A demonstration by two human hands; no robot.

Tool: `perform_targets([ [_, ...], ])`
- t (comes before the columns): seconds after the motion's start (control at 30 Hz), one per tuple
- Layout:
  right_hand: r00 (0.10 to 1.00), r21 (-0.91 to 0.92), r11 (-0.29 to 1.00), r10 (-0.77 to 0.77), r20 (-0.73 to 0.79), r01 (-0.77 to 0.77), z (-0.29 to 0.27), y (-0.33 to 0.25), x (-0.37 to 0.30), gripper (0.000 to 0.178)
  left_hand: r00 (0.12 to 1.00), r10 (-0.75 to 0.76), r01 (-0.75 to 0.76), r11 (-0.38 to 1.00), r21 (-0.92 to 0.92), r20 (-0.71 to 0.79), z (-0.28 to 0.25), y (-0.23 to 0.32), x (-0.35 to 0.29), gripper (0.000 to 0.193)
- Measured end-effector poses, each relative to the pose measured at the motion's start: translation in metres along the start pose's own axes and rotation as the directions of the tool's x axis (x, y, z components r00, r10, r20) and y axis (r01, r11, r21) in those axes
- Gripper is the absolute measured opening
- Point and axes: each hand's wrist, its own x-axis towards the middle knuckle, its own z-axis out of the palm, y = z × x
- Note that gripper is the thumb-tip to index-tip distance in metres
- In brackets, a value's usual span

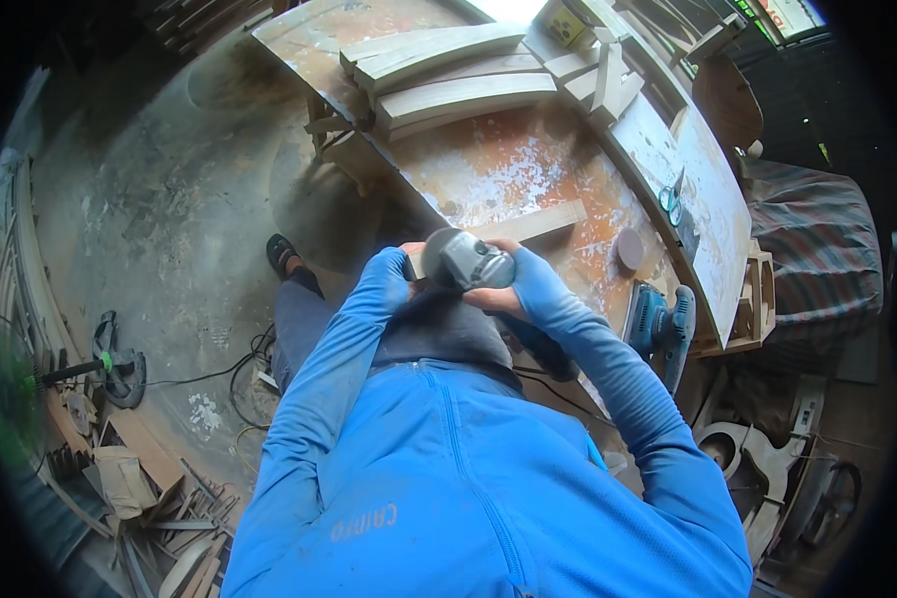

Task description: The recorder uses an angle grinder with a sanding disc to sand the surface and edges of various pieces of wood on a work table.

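My right hand [513, 289] is closed round a power tool with a rounded, shiny grey metal head [473, 259], apparently an angle grinder, held just above my lap at the table's near edge. My left hand [394, 274] grips a pale wooden piece [415, 265] close against the tool's left side. Beyond the tool, a straight light wooden bar [538, 221] rests on the worn table [468, 164]. The tool covers the stretch between bar and held piece, so I cannot tell whether they are one. Blue sleeves reach over both palms.
Curved wooden parts [458, 95] are stacked at the table's far side. A round sanding disc [630, 249], a blue sander [648, 324] and scissors [672, 199] lie to the right. Cables [244, 374] cross the floor. Wood scraps [184, 538] and a fan [120, 364] are at left.
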Motion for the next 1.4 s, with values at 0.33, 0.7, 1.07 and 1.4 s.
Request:
perform_targets([
  [0.33,0.996,0.031,0.996,0.085,-0.03,-0.084,0.0,-0.007,-0.008,0.095,0.998,0.061,-0.059,0.974,0.217,-0.004,0.001,0.017,-0.005,0.04],
  [0.7,0.915,0.3,0.943,0.242,-0.322,-0.144,-0.081,0.075,-0.029,0.076,0.995,0.096,-0.097,0.985,0.143,0.009,-0.002,0.005,-0.001,0.041],
  [1.07,0.977,0.05,0.985,0.167,-0.131,-0.162,-0.028,0.021,-0.026,0.097,0.995,0.092,-0.081,0.979,0.188,-0.047,0.008,-0.001,-0.006,0.04],
  [1.4,0.785,0.558,0.827,0.302,-0.54,0.066,-0.113,0.125,-0.014,0.053,0.994,0.103,-0.083,0.937,0.34,-0.041,-0.025,-0.005,-0.002,0.047],
])
